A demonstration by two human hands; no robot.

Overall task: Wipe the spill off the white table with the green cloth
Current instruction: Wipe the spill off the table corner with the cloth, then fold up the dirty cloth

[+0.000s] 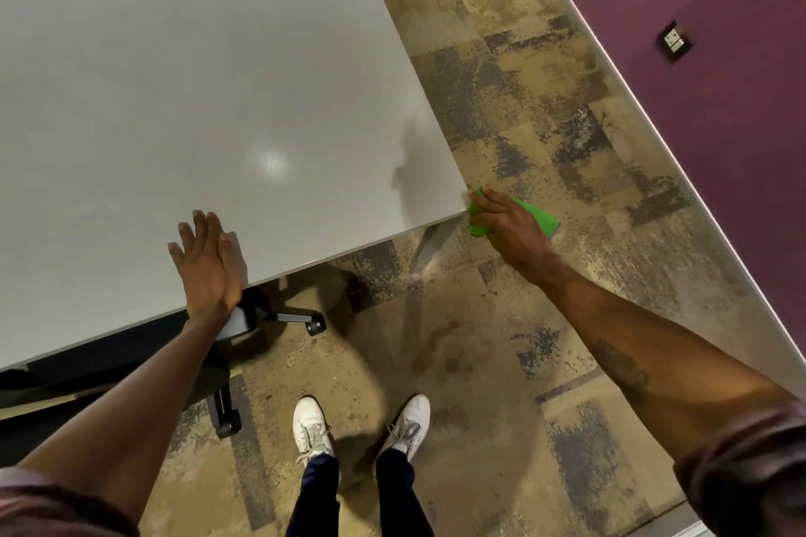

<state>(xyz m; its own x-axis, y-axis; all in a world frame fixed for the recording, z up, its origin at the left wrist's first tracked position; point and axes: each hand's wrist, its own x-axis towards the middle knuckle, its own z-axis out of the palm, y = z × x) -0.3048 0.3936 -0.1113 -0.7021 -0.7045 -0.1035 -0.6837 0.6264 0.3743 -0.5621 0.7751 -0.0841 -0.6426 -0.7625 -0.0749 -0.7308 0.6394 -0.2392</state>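
Note:
The white table [183,92] fills the upper left of the head view, its near right corner at centre right. My right hand [508,222] grips the green cloth [538,216] just past that corner, off the table's edge and above the carpet. My left hand [209,262] lies flat with fingers spread on the table's near edge and holds nothing. No spill shows on the tabletop; only a light reflection and my hand's shadow appear there.
A dark office chair [227,340] with castors is tucked under the table's near edge. Patterned brown carpet [501,100] lies to the right, bounded by a purple wall [698,13] with a socket [675,41]. My white shoes [312,427] stand below.

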